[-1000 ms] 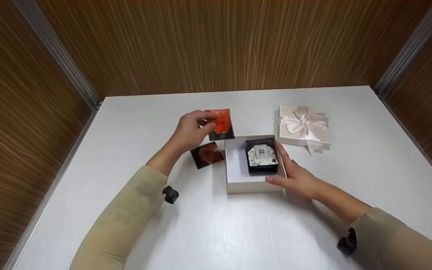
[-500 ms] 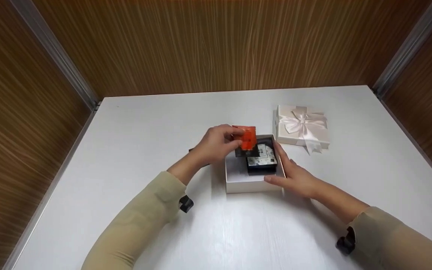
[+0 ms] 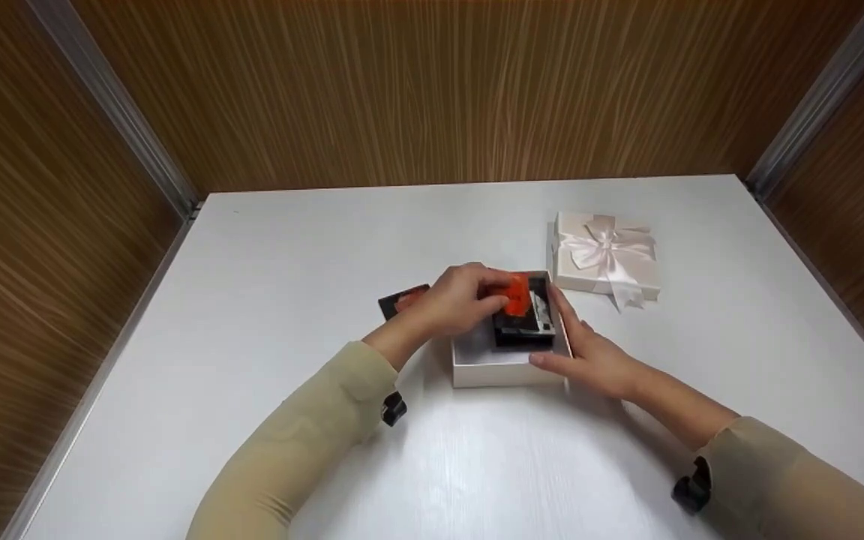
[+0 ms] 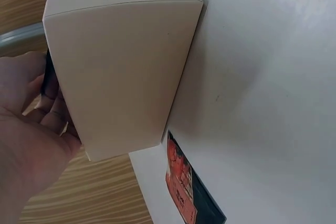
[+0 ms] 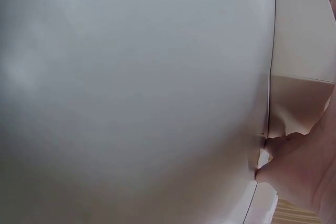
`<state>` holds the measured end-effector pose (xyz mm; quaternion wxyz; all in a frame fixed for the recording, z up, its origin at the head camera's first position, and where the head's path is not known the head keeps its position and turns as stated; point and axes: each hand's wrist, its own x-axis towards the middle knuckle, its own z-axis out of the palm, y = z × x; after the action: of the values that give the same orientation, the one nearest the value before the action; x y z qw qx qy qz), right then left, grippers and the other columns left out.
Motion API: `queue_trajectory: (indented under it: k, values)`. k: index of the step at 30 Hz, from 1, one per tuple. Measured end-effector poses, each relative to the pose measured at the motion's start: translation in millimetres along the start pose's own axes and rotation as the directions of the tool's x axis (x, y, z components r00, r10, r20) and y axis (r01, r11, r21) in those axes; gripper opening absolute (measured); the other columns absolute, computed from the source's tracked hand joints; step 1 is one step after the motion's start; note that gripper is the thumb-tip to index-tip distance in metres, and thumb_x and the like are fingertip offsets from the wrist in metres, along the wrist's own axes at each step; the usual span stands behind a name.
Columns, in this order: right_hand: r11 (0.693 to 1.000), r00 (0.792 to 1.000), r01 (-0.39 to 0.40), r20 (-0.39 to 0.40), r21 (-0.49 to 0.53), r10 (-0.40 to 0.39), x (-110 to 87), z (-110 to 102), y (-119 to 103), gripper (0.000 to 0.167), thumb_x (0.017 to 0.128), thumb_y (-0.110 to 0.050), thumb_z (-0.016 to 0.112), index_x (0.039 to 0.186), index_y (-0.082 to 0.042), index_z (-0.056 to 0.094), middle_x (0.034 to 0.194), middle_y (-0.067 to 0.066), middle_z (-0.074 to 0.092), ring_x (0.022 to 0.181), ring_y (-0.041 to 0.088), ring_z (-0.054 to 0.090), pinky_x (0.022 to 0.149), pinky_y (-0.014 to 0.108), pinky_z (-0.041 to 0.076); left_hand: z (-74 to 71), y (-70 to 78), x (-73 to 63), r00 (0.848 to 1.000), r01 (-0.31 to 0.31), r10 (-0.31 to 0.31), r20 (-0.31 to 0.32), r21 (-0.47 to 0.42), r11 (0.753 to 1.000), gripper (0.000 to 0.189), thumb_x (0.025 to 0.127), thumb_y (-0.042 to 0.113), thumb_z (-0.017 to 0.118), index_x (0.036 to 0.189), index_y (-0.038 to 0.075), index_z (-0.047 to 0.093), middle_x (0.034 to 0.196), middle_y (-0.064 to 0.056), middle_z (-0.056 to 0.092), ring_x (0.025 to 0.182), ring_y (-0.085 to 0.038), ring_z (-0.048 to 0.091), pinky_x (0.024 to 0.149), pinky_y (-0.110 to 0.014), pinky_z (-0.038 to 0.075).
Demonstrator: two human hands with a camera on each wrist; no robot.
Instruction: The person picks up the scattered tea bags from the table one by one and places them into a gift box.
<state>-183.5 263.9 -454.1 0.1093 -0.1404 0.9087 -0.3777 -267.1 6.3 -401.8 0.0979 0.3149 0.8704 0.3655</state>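
Observation:
In the head view my left hand (image 3: 463, 300) pinches an orange-and-black flat packet (image 3: 520, 296) over the open white box (image 3: 511, 376). The packet overlaps a smaller black box with a pale patterned label (image 3: 543, 313) inside it. My right hand (image 3: 597, 356) holds the white box at its near right corner, thumb at the front rim and fingers along the right side. In the left wrist view, the box wall (image 4: 121, 82) hides most of the left fingers and what they hold. The right wrist view has the right hand (image 5: 304, 174) against the box's base.
A second dark packet with a reddish picture (image 3: 404, 298) lies on the white table (image 3: 312, 255) left of the box, partly behind the left hand. Behind to the right sits a cream lid with a pink ribbon bow (image 3: 604, 255). Wood-grain panels (image 3: 432, 90) enclose the table.
My left hand has carried the orange-and-black packet rightward and down, from beyond the white box's left side to over the smaller black box. The right hand and the white box have stayed put.

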Motion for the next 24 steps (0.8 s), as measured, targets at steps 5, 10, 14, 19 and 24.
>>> queue_trajectory:
  k: [5, 10, 14, 19, 24]
  values:
    - [1.0, 1.0, -0.01, 0.001, -0.002, 0.01, 0.3, 0, 1, 0.108, 0.099, -0.055, 0.069, 0.172, -0.028, -0.006, 0.158, 0.036, 0.04, 0.144, 0.052, 0.039, 0.116, 0.068, 0.032, 3.2, 0.6, 3.4, 0.999, 0.025, -0.026, 0.019, 0.033, 0.999, 0.039, 0.105, 0.022, 0.069, 0.144, 0.018, 0.069, 0.124, -0.005, 0.069, 0.106, -0.014, 0.059, 0.101, -0.029, 0.049]
    - [1.0, 1.0, -0.014, 0.001, -0.007, 0.014, 0.1, -1, 0, 0.108, 0.099, -0.055, 0.069, 0.171, -0.028, -0.007, 0.16, 0.035, 0.038, 0.144, 0.053, 0.039, 0.116, 0.069, 0.032, 4.7, 2.5, 6.4, 0.999, 0.034, -0.036, 0.037, 0.039, 0.999, 0.039, 0.106, 0.023, 0.068, 0.145, 0.019, 0.069, 0.127, -0.004, 0.069, 0.109, -0.013, 0.059, 0.104, -0.03, 0.048]
    - [1.0, 1.0, -0.015, 0.005, -0.008, 0.015, 0.1, -1, 0, 0.108, 0.099, -0.056, 0.068, 0.171, -0.028, -0.007, 0.161, 0.034, 0.037, 0.145, 0.053, 0.039, 0.116, 0.07, 0.032, 6.1, 3.2, 8.4, 0.997, 0.055, -0.057, 0.051, 0.035, 0.998, 0.039, 0.106, 0.023, 0.068, 0.145, 0.02, 0.068, 0.129, -0.003, 0.068, 0.111, -0.012, 0.058, 0.105, -0.031, 0.047]
    - [1.0, 1.0, -0.012, 0.005, -0.005, 0.012, 0.2, 0, 1, 0.108, 0.099, -0.056, 0.068, 0.171, -0.029, -0.007, 0.162, 0.031, 0.039, 0.146, 0.055, 0.036, 0.117, 0.071, 0.03, 8.7, 3.3, 11.5, 0.995, 0.063, -0.066, 0.069, 0.037, 0.997, 0.04, 0.106, 0.022, 0.066, 0.146, 0.02, 0.068, 0.13, -0.002, 0.068, 0.111, -0.013, 0.058, 0.107, -0.034, 0.047]
    - [1.0, 1.0, -0.002, -0.001, -0.009, 0.002, -0.1, 0, 2, 0.107, 0.099, -0.055, 0.068, 0.171, -0.03, -0.007, 0.163, 0.029, 0.037, 0.147, 0.055, 0.035, 0.118, 0.071, 0.027, 10.8, 3.4, 14.9, 0.995, 0.06, -0.065, 0.079, 0.055, 0.997, 0.038, 0.106, 0.021, 0.066, 0.144, 0.019, 0.069, 0.129, -0.001, 0.071, 0.11, -0.012, 0.059, 0.109, -0.035, 0.046]
